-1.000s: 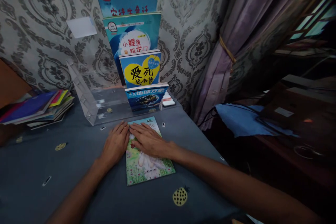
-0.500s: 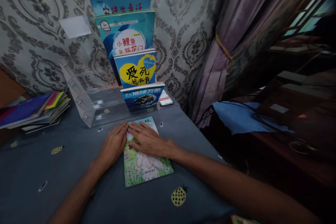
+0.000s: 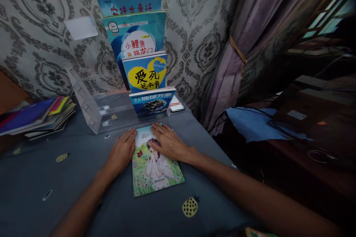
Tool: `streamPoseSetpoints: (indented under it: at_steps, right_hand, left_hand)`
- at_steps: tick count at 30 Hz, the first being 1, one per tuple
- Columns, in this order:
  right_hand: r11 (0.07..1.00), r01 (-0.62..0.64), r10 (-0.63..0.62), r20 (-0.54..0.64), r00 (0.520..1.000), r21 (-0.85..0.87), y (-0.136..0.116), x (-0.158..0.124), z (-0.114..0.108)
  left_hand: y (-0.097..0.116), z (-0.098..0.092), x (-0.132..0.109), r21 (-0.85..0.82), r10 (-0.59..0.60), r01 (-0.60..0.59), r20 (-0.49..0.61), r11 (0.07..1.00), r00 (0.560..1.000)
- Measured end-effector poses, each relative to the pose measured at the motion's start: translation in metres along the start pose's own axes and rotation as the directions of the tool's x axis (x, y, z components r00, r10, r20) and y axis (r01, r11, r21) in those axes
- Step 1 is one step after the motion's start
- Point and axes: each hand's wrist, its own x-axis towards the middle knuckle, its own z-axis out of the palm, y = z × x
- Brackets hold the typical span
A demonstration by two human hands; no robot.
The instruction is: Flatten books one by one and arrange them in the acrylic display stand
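Observation:
A thin picture book [image 3: 155, 170] with a girl on a green meadow lies flat on the blue-grey tablecloth [image 3: 69, 177]. My left hand [image 3: 122, 152] rests flat beside the book's left edge, fingers stretched out and touching it. My right hand [image 3: 169, 142] lies flat on the book's upper right part, fingers spread. Just behind stands a clear acrylic tiered stand [image 3: 97, 107] holding several blue books [image 3: 144, 70] stepped one above the other on its right side.
A fanned stack of colourful books [image 3: 36, 116] lies at the left by the patterned wall. A purple curtain [image 3: 244, 44] hangs at right. Beyond the table's right edge sits dark furniture with a blue cloth [image 3: 250, 122]. Pineapple prints dot the cloth.
My right hand has slid to the right across the book, uncovering the title and the girl's head. My left hand has barely moved.

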Motion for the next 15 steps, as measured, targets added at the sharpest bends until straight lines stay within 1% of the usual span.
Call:
streamPoseSetpoints:
  at_steps: [4, 7, 11, 15]
  right_hand:
    - [1.000, -0.023, 0.023, -0.025, 0.999, 0.010, 0.009, -0.006, -0.002]
    - [0.998, -0.016, 0.018, -0.035, 0.999, 0.056, 0.017, -0.009, -0.001]
    - [0.984, -0.015, 0.028, -0.075, 0.997, 0.178, 0.028, -0.010, 0.001]
    - [0.943, -0.016, 0.049, -0.091, 0.995, 0.333, 0.039, -0.008, -0.002]
  left_hand:
    - [0.000, 0.000, 0.000, -0.012, -0.018, 0.018, 0.029, 1.000, 0.999]
    - [0.001, -0.001, 0.000, -0.028, -0.042, 0.043, 0.038, 0.999, 0.998]
    - [0.001, -0.003, 0.000, -0.043, -0.046, 0.048, 0.039, 0.998, 0.998]
    - [0.002, -0.008, 0.003, -0.032, -0.039, 0.042, 0.069, 0.999, 0.997]
